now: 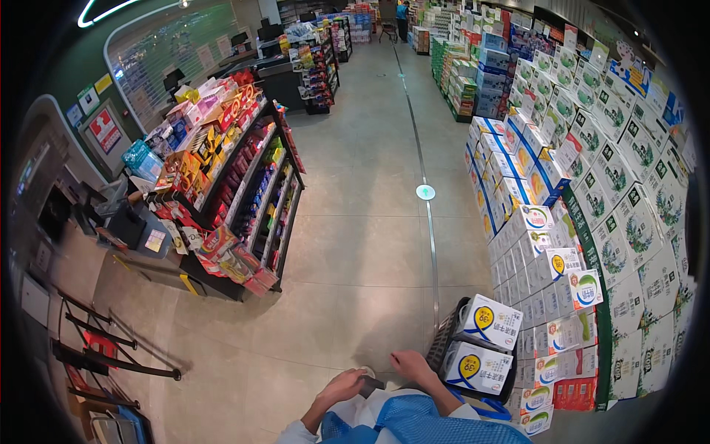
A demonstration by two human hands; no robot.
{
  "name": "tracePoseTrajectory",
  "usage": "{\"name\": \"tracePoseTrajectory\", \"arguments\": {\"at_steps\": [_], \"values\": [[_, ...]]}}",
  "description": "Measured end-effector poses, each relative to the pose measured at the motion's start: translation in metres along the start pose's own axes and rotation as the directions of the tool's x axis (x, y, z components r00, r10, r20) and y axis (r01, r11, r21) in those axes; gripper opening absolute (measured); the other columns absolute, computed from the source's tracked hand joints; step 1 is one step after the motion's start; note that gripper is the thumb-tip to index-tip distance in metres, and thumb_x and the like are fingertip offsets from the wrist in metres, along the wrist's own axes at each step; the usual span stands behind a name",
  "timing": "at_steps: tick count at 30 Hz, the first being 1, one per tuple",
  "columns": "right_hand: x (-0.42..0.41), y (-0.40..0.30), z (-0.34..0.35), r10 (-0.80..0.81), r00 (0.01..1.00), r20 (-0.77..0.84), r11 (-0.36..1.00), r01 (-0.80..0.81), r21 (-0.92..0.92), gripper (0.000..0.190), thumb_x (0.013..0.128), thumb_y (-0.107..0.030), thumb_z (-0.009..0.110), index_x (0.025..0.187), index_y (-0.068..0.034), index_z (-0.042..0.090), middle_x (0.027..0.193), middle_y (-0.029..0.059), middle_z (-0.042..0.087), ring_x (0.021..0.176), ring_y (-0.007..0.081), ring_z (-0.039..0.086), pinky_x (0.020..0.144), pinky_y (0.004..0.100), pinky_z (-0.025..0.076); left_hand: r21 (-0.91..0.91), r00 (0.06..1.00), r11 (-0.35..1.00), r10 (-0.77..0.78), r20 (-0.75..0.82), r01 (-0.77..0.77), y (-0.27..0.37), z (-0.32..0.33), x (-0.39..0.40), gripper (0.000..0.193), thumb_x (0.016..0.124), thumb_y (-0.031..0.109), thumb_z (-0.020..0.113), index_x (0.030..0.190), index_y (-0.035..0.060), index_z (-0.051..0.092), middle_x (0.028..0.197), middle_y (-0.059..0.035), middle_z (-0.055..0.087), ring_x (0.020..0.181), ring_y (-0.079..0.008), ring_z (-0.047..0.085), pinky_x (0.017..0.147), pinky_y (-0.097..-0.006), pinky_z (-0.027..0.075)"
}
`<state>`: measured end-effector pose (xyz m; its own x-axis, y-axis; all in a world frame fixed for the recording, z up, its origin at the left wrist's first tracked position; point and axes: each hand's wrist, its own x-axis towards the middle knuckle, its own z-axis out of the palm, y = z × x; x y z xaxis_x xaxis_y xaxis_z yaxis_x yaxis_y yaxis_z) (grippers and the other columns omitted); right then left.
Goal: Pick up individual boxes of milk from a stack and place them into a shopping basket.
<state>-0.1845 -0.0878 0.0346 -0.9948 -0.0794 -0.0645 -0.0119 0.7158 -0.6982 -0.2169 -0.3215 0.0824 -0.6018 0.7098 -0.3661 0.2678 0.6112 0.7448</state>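
Note:
At the bottom middle, my left hand [343,384] reaches forward in front of the blue mesh vest, next to a small dark object [371,384]; whether it grips that object cannot be told. My right hand [411,366] is a little to the right, fingers curled, and no object shows in it. Just right of that hand stands a dark basket [444,333] with two white milk cartons in it, an upper carton [492,322] and a lower carton [478,368], both bearing yellow price marks. A blue strap [491,409] shows below the basket.
Stacked white milk cartons [532,283] line the right side, with taller carton stacks [615,166] behind. A snack shelf [249,194] and checkout counter [145,244] stand left. Black metal rails [127,361] are at lower left. Far up the tiled aisle is a person [402,21] beside a cart [388,31].

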Motion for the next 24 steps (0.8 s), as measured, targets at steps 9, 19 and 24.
{"name": "tracePoseTrajectory", "arguments": {"at_steps": [9, 19, 24], "values": [[0.049, -0.039, 0.004, 0.012, 1.0, 0.026, 0.998, -0.01, -0.057, 0.024, 0.085, -0.024, 0.054, 0.08, -0.002, 0.06, 0.076, 0.0197, 0.061, 0.072, 0.0396, 0.059, 0.065, 0.0476, 0.046, -0.043, 0.991, 0.99, 0.13, -0.043, -0.132, -0.057, -0.043, 0.038, 0.037, 0.087, 0.02, 0.051, 0.117, -0.0013, 0.054, 0.114, -0.0214, 0.057, 0.106, -0.0339, 0.055, 0.091, -0.038, 0.044], [0.085, -0.003, 0.001, 0.334, 0.911, 0.242, 0.937, -0.294, -0.188, 0.029, 0.084, -0.029, 0.054, 0.093, -0.004, 0.064, 0.086, 0.0207, 0.064, 0.083, 0.0387, 0.061, 0.075, 0.0471, 0.048, -0.074, 0.984, 0.982, 0.176, -0.016, -0.177, -0.044, -0.111, 0.095, 0.036, 0.088, 0.018, 0.048, 0.118, -0.0018, 0.052, 0.111, -0.0232, 0.058, 0.103, -0.0361, 0.055, 0.09, -0.0393, 0.044], [0.151, 0.019, 0.0, 0.234, 0.955, 0.183, 0.969, -0.214, -0.123, 0.027, 0.084, -0.028, 0.052, 0.092, -0.004, 0.063, 0.087, 0.0207, 0.064, 0.082, 0.0389, 0.06, 0.074, 0.0474, 0.048, -0.09, 0.998, 0.994, 0.061, -0.023, -0.063, -0.087, -0.136, 0.136, 0.038, 0.088, 0.021, 0.05, 0.12, 0.0, 0.052, 0.111, -0.0215, 0.059, 0.101, -0.0335, 0.058, 0.088, -0.0378, 0.045]]}}
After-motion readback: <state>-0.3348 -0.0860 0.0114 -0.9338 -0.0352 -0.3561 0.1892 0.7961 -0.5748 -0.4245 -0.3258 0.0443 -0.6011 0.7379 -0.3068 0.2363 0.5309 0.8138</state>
